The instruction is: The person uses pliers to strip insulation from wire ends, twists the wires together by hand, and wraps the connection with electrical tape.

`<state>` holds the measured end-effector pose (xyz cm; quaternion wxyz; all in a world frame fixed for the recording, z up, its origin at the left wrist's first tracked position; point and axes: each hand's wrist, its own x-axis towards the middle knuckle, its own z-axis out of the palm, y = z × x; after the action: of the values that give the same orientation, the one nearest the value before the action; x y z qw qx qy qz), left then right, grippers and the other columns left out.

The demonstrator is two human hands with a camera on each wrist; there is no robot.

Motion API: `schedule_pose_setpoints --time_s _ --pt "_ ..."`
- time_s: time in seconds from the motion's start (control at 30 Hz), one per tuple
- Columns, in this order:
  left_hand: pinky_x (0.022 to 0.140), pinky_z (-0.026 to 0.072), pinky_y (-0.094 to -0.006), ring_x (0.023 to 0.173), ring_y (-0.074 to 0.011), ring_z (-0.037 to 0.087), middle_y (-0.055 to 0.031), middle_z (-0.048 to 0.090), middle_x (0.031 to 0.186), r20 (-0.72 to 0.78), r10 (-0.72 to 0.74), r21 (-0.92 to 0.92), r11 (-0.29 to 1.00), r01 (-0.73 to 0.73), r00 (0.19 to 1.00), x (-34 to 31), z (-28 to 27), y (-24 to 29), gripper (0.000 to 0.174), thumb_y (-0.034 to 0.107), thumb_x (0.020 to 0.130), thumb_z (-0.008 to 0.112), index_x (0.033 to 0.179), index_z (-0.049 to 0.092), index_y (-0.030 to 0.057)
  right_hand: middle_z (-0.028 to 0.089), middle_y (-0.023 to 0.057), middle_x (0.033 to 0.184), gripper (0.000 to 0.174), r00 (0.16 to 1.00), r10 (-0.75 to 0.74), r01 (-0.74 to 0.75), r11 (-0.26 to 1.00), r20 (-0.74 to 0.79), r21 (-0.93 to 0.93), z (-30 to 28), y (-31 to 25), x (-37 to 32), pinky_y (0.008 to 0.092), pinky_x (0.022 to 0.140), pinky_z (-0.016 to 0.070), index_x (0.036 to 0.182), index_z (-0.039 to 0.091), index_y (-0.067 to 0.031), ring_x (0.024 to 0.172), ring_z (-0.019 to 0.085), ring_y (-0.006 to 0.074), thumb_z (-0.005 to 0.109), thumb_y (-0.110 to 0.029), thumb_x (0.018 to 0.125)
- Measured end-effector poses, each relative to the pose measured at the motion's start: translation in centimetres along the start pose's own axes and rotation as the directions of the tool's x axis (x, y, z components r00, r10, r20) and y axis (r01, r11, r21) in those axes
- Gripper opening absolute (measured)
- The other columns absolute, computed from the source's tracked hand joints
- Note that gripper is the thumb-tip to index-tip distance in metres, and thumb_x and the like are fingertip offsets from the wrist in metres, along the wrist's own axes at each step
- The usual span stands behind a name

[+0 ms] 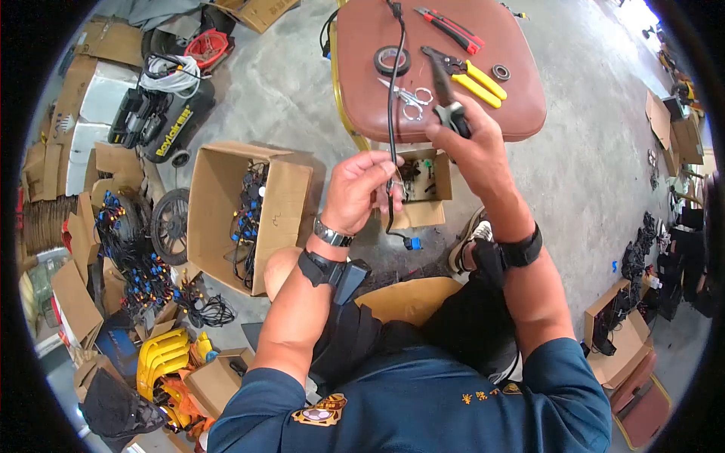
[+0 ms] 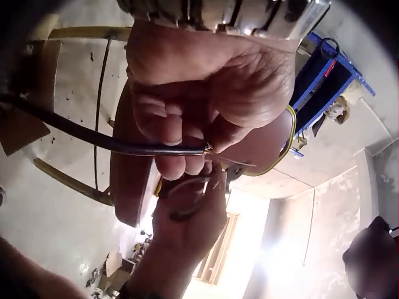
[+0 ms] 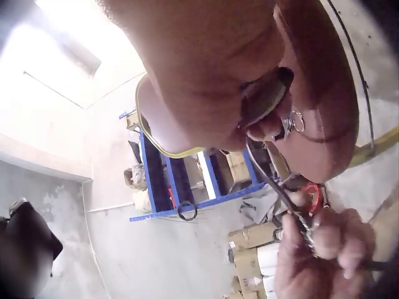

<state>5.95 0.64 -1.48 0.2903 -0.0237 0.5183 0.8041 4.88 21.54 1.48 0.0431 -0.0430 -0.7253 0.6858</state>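
We have the black cable (image 1: 392,128) pinched in our left hand (image 1: 359,190), just off the near edge of the brown seat (image 1: 521,98), while our right hand (image 1: 474,136), farther right, has its fingers curled round a dark-handled tool (image 1: 453,119). If that tool came in too close to the pinch, we could nick the fine exposed wire (image 2: 207,149) there, or a fingertip. The cable's far run crosses the silver scissors (image 1: 411,100), so a hard tug might drag them off.
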Motion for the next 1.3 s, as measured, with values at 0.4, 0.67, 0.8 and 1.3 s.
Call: schedule_pose_setpoints --time_s 0.4,0.67,0.8,1.3 --pt "0.045 0.048 -0.0236 0.059 -0.018 0.066 -0.0094 0.067 0.078 0.013 0.08 -0.096 0.992 -0.079 0.997 0.2 -1.4 0.9 0.026 0.018 0.098 0.056 0.115 0.062 -0.0005 0.066 0.008 0.101 0.033 0.828 0.426 -0.544 0.767 0.365 0.34 5.7 4.9 -9.4 0.0268 0.079 0.0481 0.119 0.049 -0.0009 0.091 0.062 0.0134 0.063 -0.004 0.09" --pt "0.057 0.0514 -0.0246 0.067 -0.0173 0.066 -0.0094 0.067 0.083 0.034 0.053 -0.07 0.996 -0.05 0.998 -0.1 -2.0 1.3 0.029 0.013 0.095 0.056 0.12 0.061 -0.0022 0.066 0.0123 0.097 0.031 0.778 0.443 -0.607 0.711 0.445 0.354 6.5 5.1 -9.6 0.0289 0.075 0.0496 0.12 0.047 -0.0005 0.085 0.063 0.0164 0.06 -0.01 0.094" --pt "0.063 0.0528 -0.0271 0.068 -0.0176 0.065 -0.0096 0.066 0.083 0.05 0.041 -0.085 0.996 -0.037 0.998 -0.2 -2.2 1.0 0.031 0.009 0.093 0.056 0.121 0.06 -0.0029 0.066 0.0124 0.096 0.034 0.768 0.454 -0.624 0.688 0.452 0.369 6.6 5.2 -9.8 0.0291 0.075 0.0495 0.122 0.045 0.0004 0.084 0.063 0.0166 0.061 -0.01 0.094" --pt "0.056 0.055 -0.0293 0.064 -0.0173 0.063 -0.0091 0.065 0.08 0.006 0.034 -0.141 0.99 -0.033 0.999 -0.1 -1.5 0.6 0.027 0.006 0.093 0.057 0.119 0.061 -0.0014 0.065 0.01 0.095 0.038 0.735 0.454 -0.659 0.651 0.503 0.375 6.6 5.4 -9.7 0.0297 0.077 0.0497 0.123 0.043 -0.0003 0.087 0.063 0.0159 0.064 -0.011 0.093"
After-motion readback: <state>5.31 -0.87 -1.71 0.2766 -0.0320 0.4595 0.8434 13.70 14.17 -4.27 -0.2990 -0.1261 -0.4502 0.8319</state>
